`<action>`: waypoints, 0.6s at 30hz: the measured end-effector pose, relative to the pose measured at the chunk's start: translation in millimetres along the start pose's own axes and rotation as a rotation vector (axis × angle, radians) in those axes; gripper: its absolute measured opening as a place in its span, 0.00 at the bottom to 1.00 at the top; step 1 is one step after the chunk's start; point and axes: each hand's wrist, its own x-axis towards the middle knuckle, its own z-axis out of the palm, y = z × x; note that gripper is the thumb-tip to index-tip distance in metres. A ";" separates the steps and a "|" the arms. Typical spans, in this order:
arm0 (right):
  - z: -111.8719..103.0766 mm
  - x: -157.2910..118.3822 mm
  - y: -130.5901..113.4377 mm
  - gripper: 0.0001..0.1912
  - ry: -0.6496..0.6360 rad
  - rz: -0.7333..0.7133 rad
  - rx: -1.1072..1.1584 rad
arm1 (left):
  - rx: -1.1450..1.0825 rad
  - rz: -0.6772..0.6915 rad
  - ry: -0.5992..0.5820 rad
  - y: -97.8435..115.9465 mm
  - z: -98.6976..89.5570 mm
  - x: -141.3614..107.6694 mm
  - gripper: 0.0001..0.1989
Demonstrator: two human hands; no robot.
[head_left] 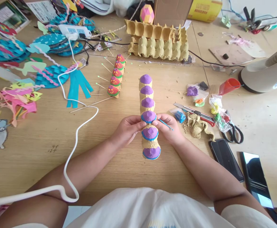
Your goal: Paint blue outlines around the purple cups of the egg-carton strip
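Note:
An egg carton strip (147, 106) stands lengthwise before me, its several bumps capped in purple clay. Blue clay edges the three caps nearest me. My left hand (131, 128) is closed on the left side of the strip, thumb and fingers at the third bump from the near end. At the same bump's right edge, my right hand (168, 127) pinches a thin blue clay strand (166, 124), whose loose end sticks out to the right over the fingers. Farther off to the left lies a finished-looking red-and-green egg carton strip (116, 77) with smiling faces and green-tipped sticks.
To the right lie a utility knife (195, 113), bagged blue clay (179, 116), carton scraps (197, 126), scissors (234, 133) and two phones (226, 158). Egg cartons (163, 47) sit at the back. A white cable (76, 136) crosses the left side, near paper crafts (50, 76).

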 end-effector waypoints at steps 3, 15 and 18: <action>-0.7 0.5 -3.1 0.19 -0.042 0.001 -0.013 | 0.059 0.034 0.038 -1.3 -0.8 0.0 0.15; 0.7 -0.8 -3.7 0.18 -0.013 0.042 0.005 | 0.062 0.057 0.013 -3.8 -1.8 -1.2 0.16; -1.0 -0.6 -2.6 0.18 -0.027 0.015 -0.002 | -0.007 0.036 0.012 -2.3 -0.1 -0.9 0.17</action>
